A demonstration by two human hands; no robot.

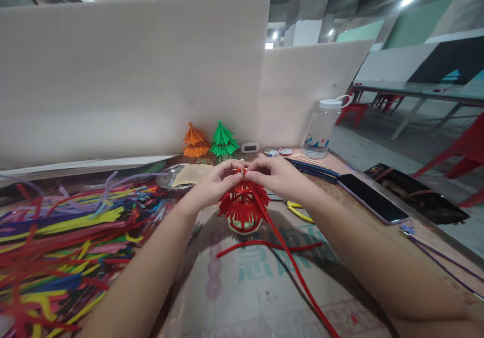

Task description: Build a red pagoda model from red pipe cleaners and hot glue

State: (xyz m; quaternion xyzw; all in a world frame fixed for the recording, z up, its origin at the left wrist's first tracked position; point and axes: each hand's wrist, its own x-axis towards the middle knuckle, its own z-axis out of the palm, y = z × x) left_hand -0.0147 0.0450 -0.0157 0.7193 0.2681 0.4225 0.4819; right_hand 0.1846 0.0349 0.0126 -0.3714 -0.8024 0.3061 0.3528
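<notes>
Head camera view — both hands pinch narrow, the left hand (221, 178) and right hand (273, 173) gripping the top of the red tiered model (242, 208), which stands right beneath their fingertips — a long red strip (292, 258) trails from it, below the right forearm's near side, crossing a shorter red strip (260, 243)

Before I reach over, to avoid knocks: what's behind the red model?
An orange tower and a green tower stand farther back, before a pale panel. The model, left hand and right hand hide what's directly behind.

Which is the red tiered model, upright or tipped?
Upright: the red model has its pale base lowest, left hand and right hand at its top.
</notes>
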